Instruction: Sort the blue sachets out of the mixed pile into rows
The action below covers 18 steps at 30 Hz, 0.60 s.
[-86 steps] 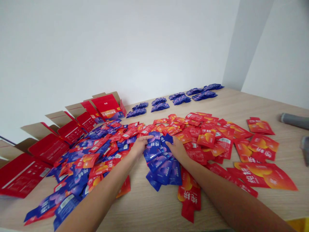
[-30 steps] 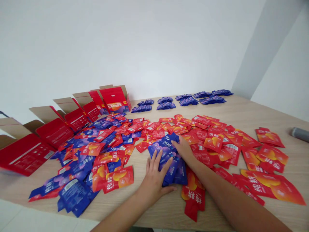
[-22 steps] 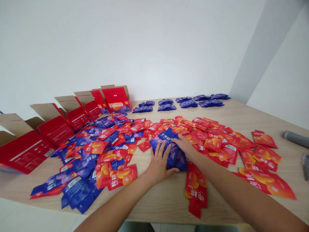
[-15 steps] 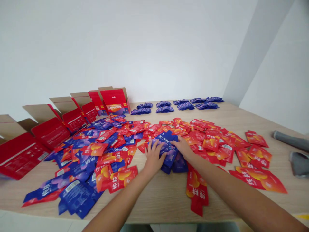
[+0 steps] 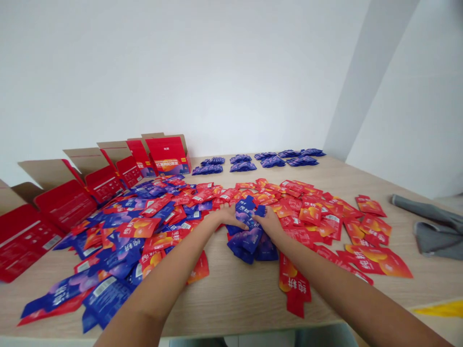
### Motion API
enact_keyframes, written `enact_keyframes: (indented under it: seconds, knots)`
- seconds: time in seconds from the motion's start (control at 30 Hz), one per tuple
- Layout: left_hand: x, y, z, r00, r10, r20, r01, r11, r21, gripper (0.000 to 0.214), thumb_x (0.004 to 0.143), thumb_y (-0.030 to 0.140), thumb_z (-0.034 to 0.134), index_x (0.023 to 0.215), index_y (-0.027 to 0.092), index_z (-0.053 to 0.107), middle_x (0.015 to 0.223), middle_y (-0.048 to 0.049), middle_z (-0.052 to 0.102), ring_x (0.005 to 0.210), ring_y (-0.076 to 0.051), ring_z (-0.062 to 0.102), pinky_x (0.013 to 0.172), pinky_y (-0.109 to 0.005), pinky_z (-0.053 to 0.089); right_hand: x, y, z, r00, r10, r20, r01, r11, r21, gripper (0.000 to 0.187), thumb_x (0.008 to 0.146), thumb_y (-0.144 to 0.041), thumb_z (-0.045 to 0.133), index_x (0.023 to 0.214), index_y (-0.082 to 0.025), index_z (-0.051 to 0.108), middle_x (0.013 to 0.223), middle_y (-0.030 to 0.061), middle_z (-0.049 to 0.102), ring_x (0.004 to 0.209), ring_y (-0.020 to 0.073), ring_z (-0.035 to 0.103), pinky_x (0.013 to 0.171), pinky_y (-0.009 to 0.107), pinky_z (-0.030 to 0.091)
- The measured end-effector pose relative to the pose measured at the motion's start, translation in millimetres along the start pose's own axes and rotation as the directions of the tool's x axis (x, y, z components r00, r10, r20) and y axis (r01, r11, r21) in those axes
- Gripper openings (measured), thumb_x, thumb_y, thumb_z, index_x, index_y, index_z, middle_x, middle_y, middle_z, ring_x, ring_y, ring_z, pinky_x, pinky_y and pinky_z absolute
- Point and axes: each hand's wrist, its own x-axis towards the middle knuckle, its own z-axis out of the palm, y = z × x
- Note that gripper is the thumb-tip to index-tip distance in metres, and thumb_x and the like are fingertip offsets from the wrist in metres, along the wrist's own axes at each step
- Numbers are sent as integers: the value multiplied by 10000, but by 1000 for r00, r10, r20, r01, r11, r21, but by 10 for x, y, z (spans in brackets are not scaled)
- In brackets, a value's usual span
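A small stack of blue pouches (image 5: 246, 236) with a purple fruit print lies in front of me at the middle of the table. My left hand (image 5: 229, 216) is closed on the stack's left side, its thumb across the front and its other fingers mostly hidden behind. From the right, my right hand (image 5: 268, 221) pinches the upper edge of the same stack, near a blue spout corner. The lower pouches fan out toward me on the wood. Just beside my right forearm, red pouches (image 5: 294, 284) lie at the near side.
Mixed red and blue pouches (image 5: 133, 226) heap up at left, beside a row of open red cartons (image 5: 168, 156). Red pouches (image 5: 311, 214) spread at right. Blue pouch stacks (image 5: 243, 166) line the back. Grey cloth (image 5: 437, 236) lies far right.
My left hand has moved from lying over the top of the blue pouches to gripping their left side. The stack now looks more upright and gathered. The view has shifted slightly.
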Motion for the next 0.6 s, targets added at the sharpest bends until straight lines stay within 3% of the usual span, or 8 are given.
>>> enact_keyframes:
  seconds: [0.1,0.2,0.3,0.47,0.6]
  knots:
    - [14,4,48,999,-5,-38,6,1000,18,842,426,598,798,1124,177,585,1359,-184,521,1335,-423,353,1042,-479,339,-36,23,-3,999,-16,-34,16,1000,-3,372,605,-280,688,940,-185,557,898,50,682,816,226,635,741,353,491]
    - [11,33,94,991,-23,-130,43,988,148,614,631,552,705,1067,130,609,1253,-196,593,1218,-386,499,970,-437,411,-59,28,-3,998,-29,-55,29,1000,5,354,597,-281,690,912,-198,551,883,40,672,822,228,626,750,355,483]
    - [3,82,86,986,-24,-164,49,988,147,482,613,421,751,980,132,634,1115,-149,663,1083,-346,590,869,-380,471,-83,2,-3,998,-32,-59,34,999,27,351,607,-307,690,908,-205,539,878,35,669,819,225,624,743,348,482]
    - [-43,71,-46,1000,-2,-29,2,1000,26,326,561,352,788,805,179,657,770,-7,703,778,-232,668,646,-267,505,-143,-61,-17,998,-58,-16,60,990,131,399,627,-365,680,951,-192,524,884,46,656,781,218,616,719,350,481]
    - [-213,-85,-112,984,-67,163,120,932,-343,367,499,379,825,740,160,657,659,-5,684,636,-194,651,601,-277,514,-142,-45,2,995,-100,-17,101,984,145,354,624,-271,644,952,-200,528,901,35,650,813,212,608,756,356,477]
